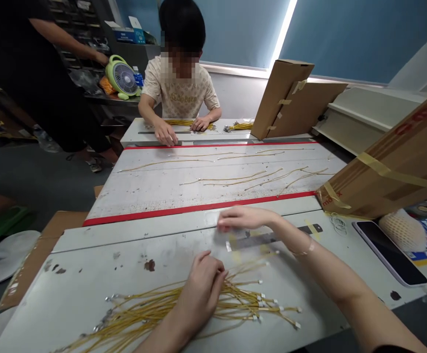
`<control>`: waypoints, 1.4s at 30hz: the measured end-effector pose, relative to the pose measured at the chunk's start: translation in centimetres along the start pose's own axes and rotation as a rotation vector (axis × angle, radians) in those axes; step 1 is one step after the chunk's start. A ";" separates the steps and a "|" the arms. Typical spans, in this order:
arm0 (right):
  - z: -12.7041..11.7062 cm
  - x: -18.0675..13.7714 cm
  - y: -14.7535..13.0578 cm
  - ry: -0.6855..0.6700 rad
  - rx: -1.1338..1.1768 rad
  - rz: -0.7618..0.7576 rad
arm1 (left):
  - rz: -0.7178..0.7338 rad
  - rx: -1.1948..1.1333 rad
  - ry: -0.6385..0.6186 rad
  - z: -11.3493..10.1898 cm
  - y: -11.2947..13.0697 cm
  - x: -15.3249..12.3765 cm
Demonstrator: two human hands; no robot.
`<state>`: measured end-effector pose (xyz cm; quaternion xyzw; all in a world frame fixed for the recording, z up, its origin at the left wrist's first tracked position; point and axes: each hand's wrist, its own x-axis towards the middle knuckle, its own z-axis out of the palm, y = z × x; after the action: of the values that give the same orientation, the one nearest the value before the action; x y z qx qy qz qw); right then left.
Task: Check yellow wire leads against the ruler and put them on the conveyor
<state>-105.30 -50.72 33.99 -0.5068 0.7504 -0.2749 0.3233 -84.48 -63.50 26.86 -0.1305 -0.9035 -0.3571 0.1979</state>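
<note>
A loose bundle of thin yellow cables (154, 308) lies on the worktable in front of me, with small white connectors at the right ends and metal-looking terminals at the left. My left hand (204, 282) rests over the bundle's middle, its fingers curled and thumb and forefinger pinched around cables. Farther forward, my right hand (244, 217) hovers beside the near red edge strip (184, 210) of the belt. Its fingers are smeared by motion, so what they hold, if anything, cannot be made out. Beneath the right forearm, a metal ruler (272, 238) is taped to the table.
Several single yellow cables (231, 180) lie spread on the white belt (143, 189). Across it sits a person (182, 90), hands by another cable bundle (180, 123). Cardboard boxes (389, 157) stand at right, near a phone (389, 252). Another person stands left by a green fan (123, 77).
</note>
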 end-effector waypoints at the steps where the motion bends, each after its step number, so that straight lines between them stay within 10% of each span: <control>1: 0.5 -2.2 -0.1 -0.159 0.145 -0.042 | -0.039 -0.022 0.030 -0.3 -0.1 0.1; 4: 1.6 -7.6 0.9 -0.198 0.439 -0.031 | -0.130 -0.062 0.066 -1.0 -0.3 0.4; 10: 4.1 -12.1 4.6 0.588 0.786 -0.011 | -0.235 -0.101 -0.047 -1.2 0.0 1.5; 20: 6.4 -12.6 1.0 0.633 0.634 -0.104 | -0.363 -0.520 -0.363 1.4 4.5 6.7; 31: 1.1 -20.8 7.9 1.777 0.412 0.019 | -0.161 -0.025 -0.335 -1.2 2.0 3.5; 42: 1.7 -21.2 13.2 1.652 0.472 0.334 | -0.212 0.161 -0.315 -2.3 -0.6 3.8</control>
<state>-105.76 -26.60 27.51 0.0510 0.7324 -0.6514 -0.1913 -87.52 -65.22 29.78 -0.0728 -0.9576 -0.2777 0.0253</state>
